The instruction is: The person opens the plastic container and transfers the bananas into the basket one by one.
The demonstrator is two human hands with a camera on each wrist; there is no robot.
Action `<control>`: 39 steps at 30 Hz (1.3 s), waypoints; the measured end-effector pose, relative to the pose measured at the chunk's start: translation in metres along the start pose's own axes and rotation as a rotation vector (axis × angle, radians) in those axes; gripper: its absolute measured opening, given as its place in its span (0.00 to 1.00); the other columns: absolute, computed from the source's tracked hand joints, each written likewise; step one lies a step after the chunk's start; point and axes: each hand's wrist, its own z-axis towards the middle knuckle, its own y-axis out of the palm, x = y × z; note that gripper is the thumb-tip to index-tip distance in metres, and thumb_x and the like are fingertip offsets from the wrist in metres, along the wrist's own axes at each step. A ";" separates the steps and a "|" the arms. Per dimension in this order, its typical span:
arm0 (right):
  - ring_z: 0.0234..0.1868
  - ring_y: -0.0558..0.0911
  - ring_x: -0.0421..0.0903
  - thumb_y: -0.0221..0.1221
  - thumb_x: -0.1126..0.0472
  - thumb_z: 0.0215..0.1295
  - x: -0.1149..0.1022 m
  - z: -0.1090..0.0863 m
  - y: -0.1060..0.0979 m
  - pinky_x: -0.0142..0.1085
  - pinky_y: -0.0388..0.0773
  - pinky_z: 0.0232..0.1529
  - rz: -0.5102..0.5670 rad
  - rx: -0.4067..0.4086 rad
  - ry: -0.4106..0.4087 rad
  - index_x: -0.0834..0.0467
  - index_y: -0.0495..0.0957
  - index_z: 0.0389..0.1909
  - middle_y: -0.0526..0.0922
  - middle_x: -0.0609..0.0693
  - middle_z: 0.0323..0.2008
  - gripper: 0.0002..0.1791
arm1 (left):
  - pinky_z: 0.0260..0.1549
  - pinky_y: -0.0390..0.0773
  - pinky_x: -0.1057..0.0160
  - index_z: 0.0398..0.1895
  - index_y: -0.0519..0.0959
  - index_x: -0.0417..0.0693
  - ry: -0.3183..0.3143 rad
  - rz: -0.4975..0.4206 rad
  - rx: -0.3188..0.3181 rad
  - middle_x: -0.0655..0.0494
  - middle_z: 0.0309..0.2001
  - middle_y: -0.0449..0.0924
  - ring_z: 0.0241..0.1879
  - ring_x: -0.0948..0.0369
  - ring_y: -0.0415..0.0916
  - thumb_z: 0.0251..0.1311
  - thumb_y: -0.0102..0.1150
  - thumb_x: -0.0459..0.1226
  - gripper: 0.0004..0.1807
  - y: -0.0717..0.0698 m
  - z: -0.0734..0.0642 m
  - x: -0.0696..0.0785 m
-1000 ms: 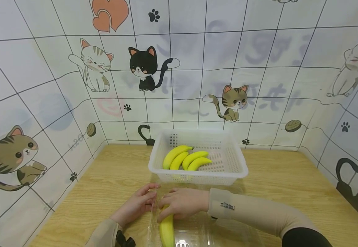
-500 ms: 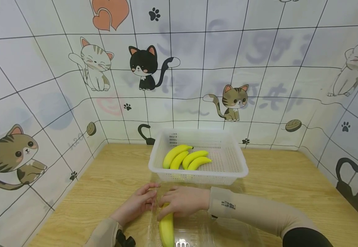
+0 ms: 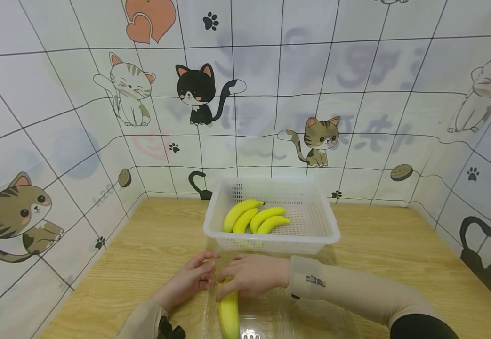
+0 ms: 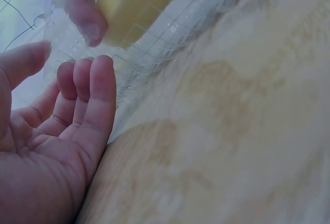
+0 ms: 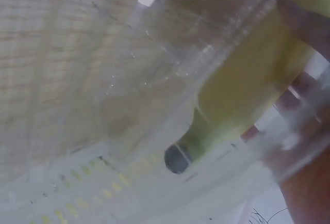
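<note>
A yellow banana (image 3: pixel 229 314) lies lengthwise along the left side of a clear plastic container (image 3: pixel 266 322). My right hand (image 3: pixel 257 277) holds the banana's far end, thumb and fingers on either side of it. In the right wrist view the dark tip of the banana (image 5: pixel 237 90) points down and left. Just outside the container's left wall is my left hand (image 3: pixel 189 281), its fingertips right at the plastic. The left wrist view shows that palm (image 4: pixel 56 131) facing up with loosely bent fingers and nothing in them.
Behind the container stands a white perforated basket (image 3: pixel 309 239) with several bananas (image 3: pixel 245 214) in its left half. Both rest on a wood-grain table (image 3: pixel 152 235). A cat-patterned tiled covering (image 3: pixel 262 113) encloses the back and sides.
The right hand and forearm have shifted very slightly away from me; the hold on the banana is the same. The left hand and the basket stay put.
</note>
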 end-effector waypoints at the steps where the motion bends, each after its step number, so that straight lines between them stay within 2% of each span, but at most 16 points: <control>1: 0.52 0.72 0.36 0.66 0.58 0.57 0.000 0.000 -0.001 0.33 0.68 0.52 0.001 0.000 0.000 0.35 0.75 0.58 0.76 0.41 0.53 0.27 | 0.37 0.78 0.63 0.65 0.61 0.45 -0.001 0.002 0.001 0.57 0.35 0.73 0.32 0.63 0.74 0.76 0.42 0.38 0.18 0.000 0.000 0.000; 9: 0.52 0.72 0.37 0.66 0.58 0.58 0.000 -0.003 -0.009 0.33 0.68 0.53 0.015 -0.003 0.009 0.36 0.75 0.58 0.76 0.42 0.55 0.27 | 0.37 0.78 0.62 0.64 0.62 0.45 0.001 0.005 -0.006 0.58 0.35 0.73 0.33 0.63 0.74 0.76 0.42 0.38 0.18 -0.001 0.000 0.000; 20: 0.52 0.74 0.39 0.65 0.58 0.59 -0.001 -0.005 -0.021 0.36 0.71 0.53 -0.030 0.021 0.005 0.36 0.76 0.57 0.77 0.44 0.55 0.25 | 0.36 0.78 0.63 0.62 0.64 0.47 0.018 0.020 -0.008 0.58 0.34 0.71 0.32 0.63 0.74 0.76 0.42 0.37 0.15 -0.001 -0.002 -0.002; 29: 0.58 0.73 0.40 0.65 0.55 0.60 -0.003 -0.008 -0.035 0.42 0.71 0.57 -0.064 -0.011 0.026 0.35 0.75 0.58 0.76 0.44 0.57 0.25 | 0.38 0.77 0.63 0.64 0.62 0.46 -0.013 0.033 0.009 0.57 0.35 0.73 0.33 0.63 0.73 0.76 0.42 0.39 0.18 0.000 -0.001 -0.002; 39: 0.60 0.71 0.40 0.64 0.51 0.62 -0.003 -0.013 -0.054 0.41 0.69 0.58 -0.075 -0.005 0.043 0.35 0.75 0.59 0.75 0.44 0.59 0.23 | 0.38 0.77 0.63 0.62 0.64 0.49 -0.029 0.020 0.027 0.57 0.36 0.74 0.32 0.63 0.74 0.75 0.44 0.40 0.16 0.001 0.000 -0.002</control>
